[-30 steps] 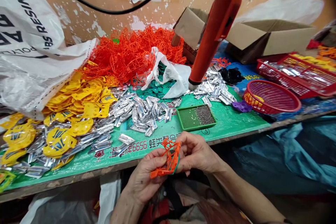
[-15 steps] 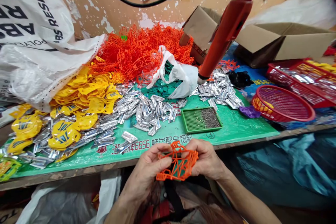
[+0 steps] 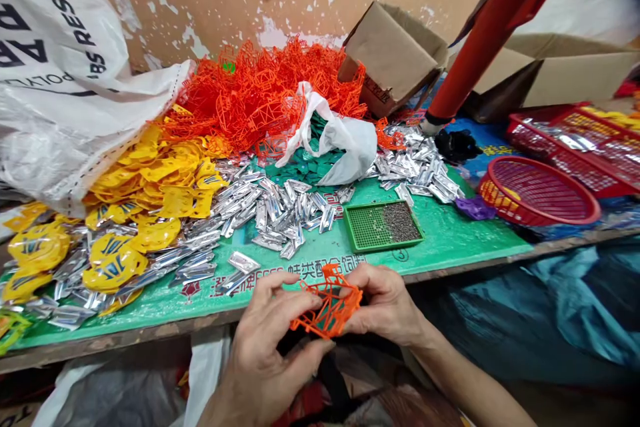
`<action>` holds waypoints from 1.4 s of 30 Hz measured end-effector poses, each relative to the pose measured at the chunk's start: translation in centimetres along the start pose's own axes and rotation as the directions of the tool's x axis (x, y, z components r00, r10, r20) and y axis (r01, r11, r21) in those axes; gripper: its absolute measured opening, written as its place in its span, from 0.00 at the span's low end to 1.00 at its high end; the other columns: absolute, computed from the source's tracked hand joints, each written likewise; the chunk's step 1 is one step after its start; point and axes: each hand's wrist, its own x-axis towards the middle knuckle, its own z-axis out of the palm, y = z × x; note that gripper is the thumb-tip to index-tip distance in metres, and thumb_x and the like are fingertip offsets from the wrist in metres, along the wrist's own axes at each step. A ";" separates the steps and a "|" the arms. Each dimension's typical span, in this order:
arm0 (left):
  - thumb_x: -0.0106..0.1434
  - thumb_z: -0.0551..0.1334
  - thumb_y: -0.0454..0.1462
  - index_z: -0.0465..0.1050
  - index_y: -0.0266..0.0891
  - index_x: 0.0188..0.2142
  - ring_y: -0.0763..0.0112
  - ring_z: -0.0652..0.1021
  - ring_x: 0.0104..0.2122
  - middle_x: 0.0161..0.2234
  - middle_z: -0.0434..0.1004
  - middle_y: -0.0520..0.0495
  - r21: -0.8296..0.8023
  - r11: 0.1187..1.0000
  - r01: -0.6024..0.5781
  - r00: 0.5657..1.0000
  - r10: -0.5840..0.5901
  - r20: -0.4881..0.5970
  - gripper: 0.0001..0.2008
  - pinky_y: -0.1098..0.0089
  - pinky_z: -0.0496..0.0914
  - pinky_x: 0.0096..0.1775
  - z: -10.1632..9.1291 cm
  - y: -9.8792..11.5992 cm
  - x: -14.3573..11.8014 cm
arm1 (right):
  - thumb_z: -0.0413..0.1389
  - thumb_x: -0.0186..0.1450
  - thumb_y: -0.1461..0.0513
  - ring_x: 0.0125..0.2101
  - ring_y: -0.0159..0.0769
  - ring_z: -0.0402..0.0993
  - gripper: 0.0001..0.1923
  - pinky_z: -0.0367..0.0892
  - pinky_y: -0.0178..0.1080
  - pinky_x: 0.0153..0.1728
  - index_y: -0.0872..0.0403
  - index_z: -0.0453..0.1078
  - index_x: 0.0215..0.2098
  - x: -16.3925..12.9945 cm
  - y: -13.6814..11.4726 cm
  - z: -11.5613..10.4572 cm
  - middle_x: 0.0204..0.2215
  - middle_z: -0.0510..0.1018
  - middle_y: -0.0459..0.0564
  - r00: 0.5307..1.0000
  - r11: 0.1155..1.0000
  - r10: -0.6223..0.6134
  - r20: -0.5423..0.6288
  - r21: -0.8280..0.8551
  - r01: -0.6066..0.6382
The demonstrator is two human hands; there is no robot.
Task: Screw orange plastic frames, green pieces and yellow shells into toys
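Note:
Just in front of the table edge I have an orange plastic lattice frame (image 3: 329,303) between both hands. A green piece shows through its bars. My left hand (image 3: 270,340) grips the frame's left side, with the thumb along the lower edge and the fingers at the side. My right hand (image 3: 385,303) pinches the right side between thumb and fingers; part of the frame is hidden behind these fingers. Beyond the hands, a green grid tray (image 3: 367,227) lies on the table, with many small screws (image 3: 401,221) in its right half.
Orange frames (image 3: 260,93) heap at the back, beside green pieces (image 3: 300,167) in a white bag (image 3: 350,140). Silver strips (image 3: 280,207) and yellow pieces (image 3: 155,167) spread leftward. A red electric screwdriver (image 3: 485,47) hangs at right, above a red basket (image 3: 545,193) and cardboard boxes (image 3: 395,47).
My left thumb has shifted from the front of the frame to its lower edge. The frame has turned and tilted slightly. The hanging screwdriver appears farther right and the view has shifted a little.

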 end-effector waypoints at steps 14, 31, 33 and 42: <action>0.53 0.63 0.23 0.73 0.43 0.40 0.68 0.75 0.31 0.31 0.76 0.47 -0.234 0.972 -0.026 0.992 0.055 0.115 0.18 0.67 0.69 0.34 1.1 0.3 0.9 | 0.68 0.53 0.61 0.17 0.23 0.59 0.11 0.58 0.27 0.19 0.55 0.71 0.27 -0.8 -0.6 -0.4 0.17 0.70 0.40 0.989 0.985 -0.149 0.021 -0.084 0.150; 0.52 0.59 0.24 0.74 0.39 0.40 0.68 0.75 0.27 0.29 0.78 0.45 -0.236 0.960 -0.151 0.983 0.172 0.071 0.17 0.69 0.69 0.28 1.6 0.5 0.7 | 0.65 0.56 0.51 0.18 0.26 0.65 0.16 0.62 0.29 0.21 0.55 0.71 0.28 -1.0 -0.4 -0.4 0.19 0.72 0.42 0.962 0.941 -0.271 0.028 -0.204 0.271; 0.52 0.59 0.24 0.74 0.38 0.40 0.68 0.76 0.27 0.30 0.78 0.44 -0.222 0.963 -0.155 0.982 0.174 0.068 0.17 0.69 0.69 0.28 1.4 0.6 0.8 | 0.64 0.56 0.50 0.18 0.26 0.66 0.16 0.63 0.29 0.21 0.54 0.71 0.28 -1.0 -0.4 -0.5 0.19 0.73 0.43 0.962 0.941 -0.270 0.033 -0.200 0.271; 0.53 0.67 0.28 0.77 0.37 0.27 0.73 0.75 0.24 0.24 0.77 0.49 -0.406 0.890 0.208 0.978 -0.185 0.097 0.04 0.75 0.70 0.29 1.8 1.4 0.7 | 0.67 0.54 0.53 0.17 0.24 0.59 0.18 0.57 0.29 0.19 0.55 0.67 0.23 -0.4 -1.6 0.2 0.16 0.67 0.40 0.996 0.975 -0.079 0.027 -0.207 0.083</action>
